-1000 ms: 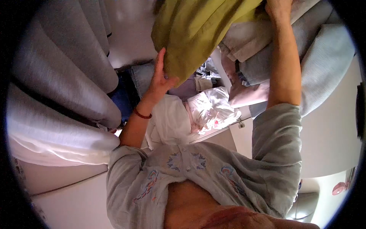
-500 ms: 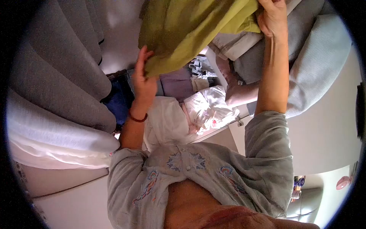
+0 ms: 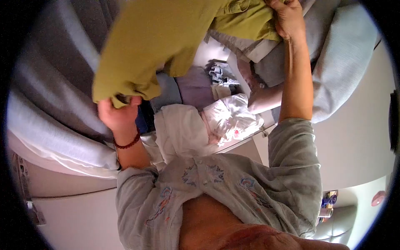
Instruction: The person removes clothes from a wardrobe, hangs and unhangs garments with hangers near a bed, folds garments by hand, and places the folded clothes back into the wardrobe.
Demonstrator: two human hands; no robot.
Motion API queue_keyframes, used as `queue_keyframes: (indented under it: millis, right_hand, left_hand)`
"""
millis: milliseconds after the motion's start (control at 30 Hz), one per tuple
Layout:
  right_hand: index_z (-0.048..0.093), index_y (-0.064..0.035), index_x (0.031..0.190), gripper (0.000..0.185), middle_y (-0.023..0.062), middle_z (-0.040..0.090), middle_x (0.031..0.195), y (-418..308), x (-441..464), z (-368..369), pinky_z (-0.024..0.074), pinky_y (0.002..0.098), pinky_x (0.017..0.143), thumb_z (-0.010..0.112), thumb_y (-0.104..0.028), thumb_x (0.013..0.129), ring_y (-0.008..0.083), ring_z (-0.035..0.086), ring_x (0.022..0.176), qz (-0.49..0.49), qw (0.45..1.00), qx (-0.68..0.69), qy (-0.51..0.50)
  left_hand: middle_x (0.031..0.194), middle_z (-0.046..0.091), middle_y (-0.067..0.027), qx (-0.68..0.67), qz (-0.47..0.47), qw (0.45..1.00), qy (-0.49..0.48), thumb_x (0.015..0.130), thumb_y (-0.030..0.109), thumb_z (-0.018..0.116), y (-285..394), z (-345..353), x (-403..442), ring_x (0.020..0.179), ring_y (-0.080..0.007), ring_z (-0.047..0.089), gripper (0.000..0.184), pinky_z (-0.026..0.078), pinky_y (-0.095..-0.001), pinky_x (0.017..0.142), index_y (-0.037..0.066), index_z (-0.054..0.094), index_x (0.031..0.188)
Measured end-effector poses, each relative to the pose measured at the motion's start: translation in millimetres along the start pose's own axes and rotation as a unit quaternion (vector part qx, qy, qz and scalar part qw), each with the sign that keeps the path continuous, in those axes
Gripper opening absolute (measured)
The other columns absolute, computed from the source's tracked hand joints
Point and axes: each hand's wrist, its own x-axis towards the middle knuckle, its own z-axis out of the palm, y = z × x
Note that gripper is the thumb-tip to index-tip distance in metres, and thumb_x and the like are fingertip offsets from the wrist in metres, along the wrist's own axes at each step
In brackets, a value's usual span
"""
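An olive-green garment (image 3: 154,41) stretches across the top of the view between my two hands; its upper part runs out of the frame, so its exact kind is unclear. My left hand (image 3: 118,114), with a dark red bead bracelet (image 3: 128,141) at the wrist, is closed on the garment's lower left end. A dark opening shows in the cloth just above those fingers. At the upper right, my right hand (image 3: 289,18) pinches a bunched edge of the same garment. Below the cloth lie folded white clothes (image 3: 181,127) and a purple folded piece (image 3: 193,89).
Grey clothes (image 3: 54,83) hang along the left, with a white one (image 3: 62,141) beside them. More grey fabric (image 3: 346,62) hangs at the right, next to a white panel (image 3: 354,146). A ruffled black-and-white piece (image 3: 223,74) lies among the folded clothes.
My left hand has moved left and down and now grips the garment's end. The cloth is spread wider leftward. My right hand has shifted only slightly.
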Motion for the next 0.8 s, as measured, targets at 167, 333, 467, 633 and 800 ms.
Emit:
queue_keyframes:
  millis: [167,333,467,633,800]
  right_hand:
    - [0.056,-0.0007,0.111,0.035,0.0036,0.065,0.097,9.2,-9.9,-2.4,0.0485,0.0254,0.075,0.047,0.009,0.079,0.0139,0.061,0.085,-0.04,0.996,-0.078,0.017]
    - [0.043,0.0014,0.125,0.049,0.0132,0.055,0.119,5.7,-10.4,-7.5,0.0401,0.0296,0.093,0.044,0.011,0.077,0.0225,0.052,0.108,-0.131,0.939,-0.303,0.092]
    - [0.029,0.002,0.135,0.062,0.0197,0.043,0.13,9.2,-15.5,4.9,0.0281,0.0325,0.105,0.041,0.012,0.075,0.0305,0.038,0.124,-0.297,0.827,-0.441,0.181]
    - [0.039,-0.0241,0.134,0.064,0.0333,0.043,0.123,9.1,-31.4,3.3,0.0468,0.0462,0.085,0.054,-0.003,0.075,0.0484,0.051,0.102,-0.249,0.726,-0.627,0.135]
    - [0.058,-0.0042,0.108,0.041,0.029,0.051,0.109,5.3,-13.6,4.1,0.0475,0.0479,0.079,0.057,-0.032,0.078,0.0414,0.057,0.095,-0.141,0.791,-0.58,0.135]
  left_hand:
    - [0.089,0.061,-0.0151,0.234,0.01,0.964,-0.13,0.092,0.021,0.042,-7.3,21.7,-11.6,0.053,-0.0189,0.057,0.033,0.039,-0.0252,0.041,-0.005,0.05,0.11]
    - [0.09,0.061,-0.0141,0.139,0.03,0.989,-0.039,0.095,0.032,0.041,5.9,42.1,8.4,0.068,-0.0251,0.062,0.039,0.042,-0.0286,0.051,-0.001,0.048,0.115]
    - [0.114,0.053,-0.0147,0.196,0.187,0.959,-0.08,0.094,0.013,0.046,-8.6,42.6,9.2,0.099,-0.0291,0.058,0.036,0.053,-0.0365,0.073,0.0,0.038,0.126]
    - [0.12,0.049,-0.015,0.335,0.226,0.905,-0.131,0.087,0.004,0.054,-35.7,30.4,-9.7,0.105,-0.0211,0.053,0.057,0.048,-0.0319,0.084,-0.005,0.025,0.136]
    - [0.126,0.047,-0.0179,0.54,0.097,0.815,-0.188,0.081,0.008,0.062,-44.6,14.5,-10.8,0.106,-0.0232,0.054,0.059,0.046,-0.0308,0.086,-0.003,0.035,0.132]
